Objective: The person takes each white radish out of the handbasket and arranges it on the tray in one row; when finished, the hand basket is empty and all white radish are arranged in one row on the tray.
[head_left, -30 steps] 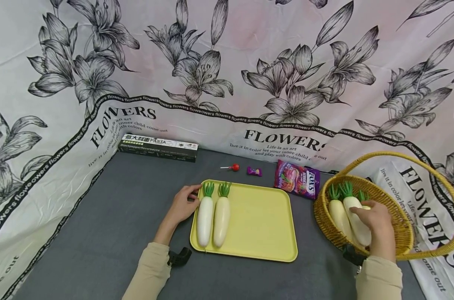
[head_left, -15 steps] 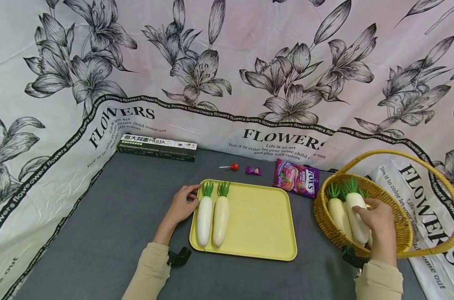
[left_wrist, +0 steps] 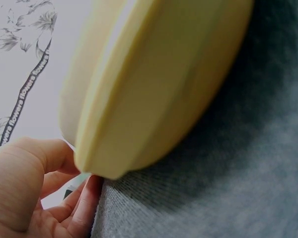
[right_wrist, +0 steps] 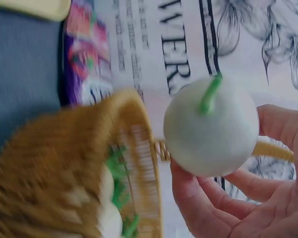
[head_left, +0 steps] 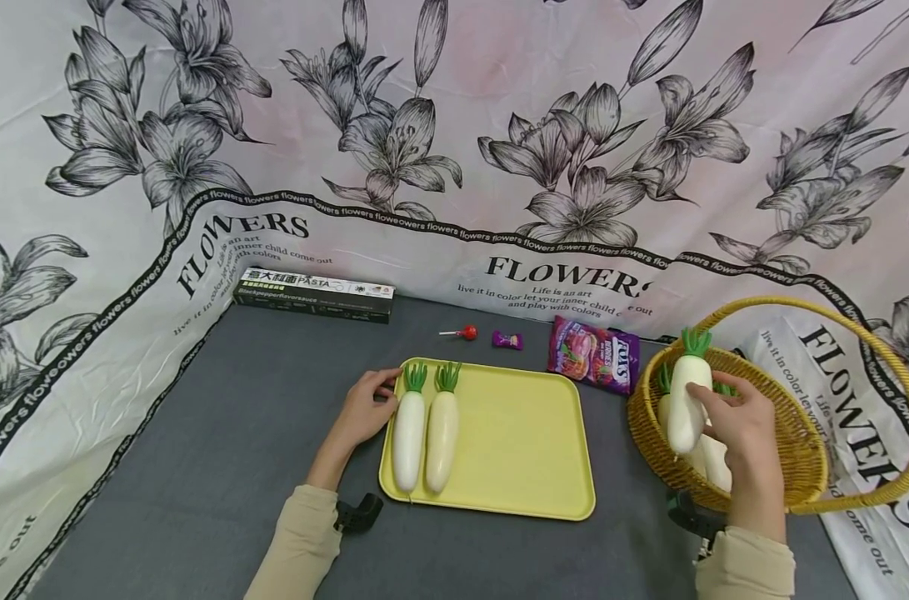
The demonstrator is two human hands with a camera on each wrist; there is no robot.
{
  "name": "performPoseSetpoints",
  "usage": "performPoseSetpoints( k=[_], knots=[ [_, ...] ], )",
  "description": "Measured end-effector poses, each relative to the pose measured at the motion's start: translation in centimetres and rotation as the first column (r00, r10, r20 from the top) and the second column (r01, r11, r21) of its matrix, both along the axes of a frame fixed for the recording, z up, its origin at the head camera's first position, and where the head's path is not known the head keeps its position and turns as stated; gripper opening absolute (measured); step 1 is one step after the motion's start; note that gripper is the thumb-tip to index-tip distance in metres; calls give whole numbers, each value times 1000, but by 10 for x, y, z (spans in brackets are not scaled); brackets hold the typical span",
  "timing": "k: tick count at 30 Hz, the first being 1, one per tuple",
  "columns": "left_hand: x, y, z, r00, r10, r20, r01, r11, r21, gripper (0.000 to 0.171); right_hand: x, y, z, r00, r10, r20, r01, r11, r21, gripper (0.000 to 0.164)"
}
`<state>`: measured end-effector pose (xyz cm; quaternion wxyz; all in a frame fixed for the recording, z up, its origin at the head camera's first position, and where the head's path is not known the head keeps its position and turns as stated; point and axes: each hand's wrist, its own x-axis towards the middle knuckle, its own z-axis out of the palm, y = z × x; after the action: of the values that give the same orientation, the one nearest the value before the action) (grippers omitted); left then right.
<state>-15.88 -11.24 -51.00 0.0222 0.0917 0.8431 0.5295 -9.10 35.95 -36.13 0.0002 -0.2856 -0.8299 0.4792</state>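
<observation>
My right hand (head_left: pixel 741 421) holds a white radish (head_left: pixel 688 400) with green leaf stubs, raised over the wicker basket (head_left: pixel 649 450). In the right wrist view, thumb and fingers wrap the sides of this radish (right_wrist: pixel 211 131), its thin green root tip toward the camera. More radishes (head_left: pixel 716 464) lie in the basket, partly hidden by the hand. On the yellow tray (head_left: pixel 521 442), a white radish (head_left: pixel 409 442) and a creamier one (head_left: pixel 442 442) lie side by side at the left. My left hand (head_left: pixel 366 408) grips the tray's upper left edge, thumb and fingers at the rim.
Behind the tray lie a red lollipop (head_left: pixel 469 332), a small purple wrapped candy (head_left: pixel 507 340) and a purple candy bag (head_left: pixel 592 357). A black pasta box (head_left: pixel 315 294) stands at the back left against the flowered cloth. The basket's tall handle (head_left: pixel 885 358) arches at the right.
My right hand has lifted the white radish up from among the others in the basket and shifted it slightly left. The left hand and the tray have stayed in place.
</observation>
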Motion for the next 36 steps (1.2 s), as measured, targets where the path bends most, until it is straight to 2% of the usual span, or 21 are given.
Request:
performPoseSetpoints(
  k=[7,13,20,27,36],
  knots=[
    [-1,-1,1,1000,14,15,-14,1000,-12,48,-5,-44,-13,998,4,-57,-9,997,-82,73],
    [-2,-1,3,1000,9,13,-9,1000,-18,49,-11,-83,-32,991,97,-90,-105,990,-91,66],
    [-3,0,4,1000,1,4,-1,1000,-19,49,-18,-124,-51,978,172,-121,-192,965,-180,58],
    [-3,0,3,1000,-1,0,1,1000,-25,48,-22,-158,-65,975,186,-118,-213,934,-287,54],
    [-1,0,2,1000,9,14,-9,999,-33,48,-18,-191,-88,965,232,-119,-257,918,-301,54]
  ],
)
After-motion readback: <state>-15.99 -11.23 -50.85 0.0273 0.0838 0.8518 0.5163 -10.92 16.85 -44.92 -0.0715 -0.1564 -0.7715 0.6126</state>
